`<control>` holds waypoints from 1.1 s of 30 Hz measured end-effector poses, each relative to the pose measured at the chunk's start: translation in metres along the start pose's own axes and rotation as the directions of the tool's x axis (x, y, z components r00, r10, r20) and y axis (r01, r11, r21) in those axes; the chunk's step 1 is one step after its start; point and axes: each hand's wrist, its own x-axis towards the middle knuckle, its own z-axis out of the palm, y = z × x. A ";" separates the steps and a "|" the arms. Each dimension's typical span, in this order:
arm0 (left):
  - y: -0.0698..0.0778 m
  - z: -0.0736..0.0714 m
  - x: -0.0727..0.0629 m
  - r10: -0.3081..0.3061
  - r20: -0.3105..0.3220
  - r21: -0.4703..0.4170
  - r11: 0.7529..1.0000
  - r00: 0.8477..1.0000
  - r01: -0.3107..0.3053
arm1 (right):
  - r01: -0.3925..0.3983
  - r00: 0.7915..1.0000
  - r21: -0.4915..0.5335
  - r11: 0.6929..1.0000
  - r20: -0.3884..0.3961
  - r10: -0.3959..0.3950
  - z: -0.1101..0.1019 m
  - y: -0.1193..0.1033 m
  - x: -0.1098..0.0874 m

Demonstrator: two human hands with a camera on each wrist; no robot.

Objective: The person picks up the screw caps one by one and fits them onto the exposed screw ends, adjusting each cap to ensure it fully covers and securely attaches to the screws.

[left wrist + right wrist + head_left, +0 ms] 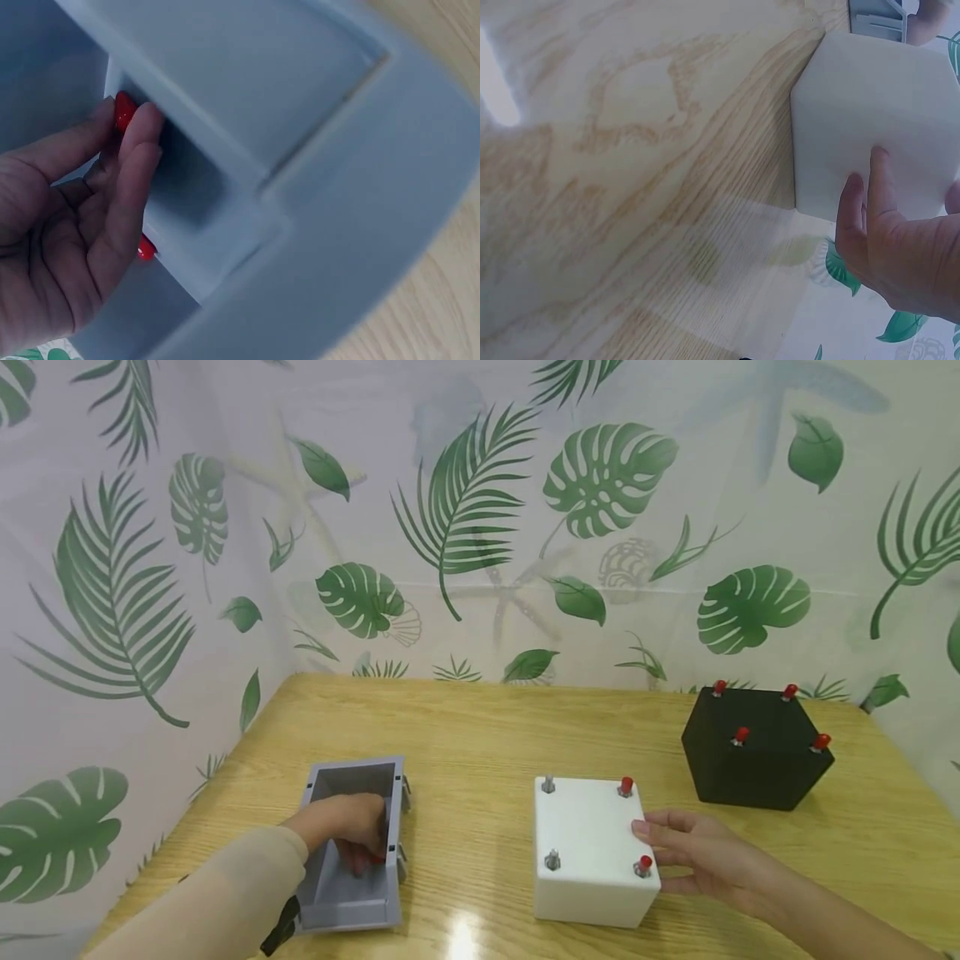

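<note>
Reaching down into the grey plastic bin (pixel 351 914), my left hand (pixel 358 827) pinches a small red cap (pixel 124 112) between thumb and fingertips. Another red cap (pixel 146 247) lies in the bin, partly hidden behind that hand. To the right stands a white box (pixel 588 827) with metal posts at its top corners. Red caps cover its two right posts; the two left posts, such as the near left post (pixel 552 860), are bare metal. My right hand (pixel 697 852) rests against the box's right side, fingers fairly straight on the side face and thumb at the top edge.
A black box (pixel 757 752) with red caps on its corner posts stands at the back right of the wooden table (pixel 465 735). Behind the table hangs a leaf-patterned cloth (pixel 480 527). Hooks project from the bin's right side.
</note>
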 end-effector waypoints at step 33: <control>-0.013 0.002 0.006 0.065 -0.113 -0.020 0.998 0.991 -0.067 | 0.005 0.999 0.023 1.000 0.037 -0.006 -0.002 -0.001 -0.001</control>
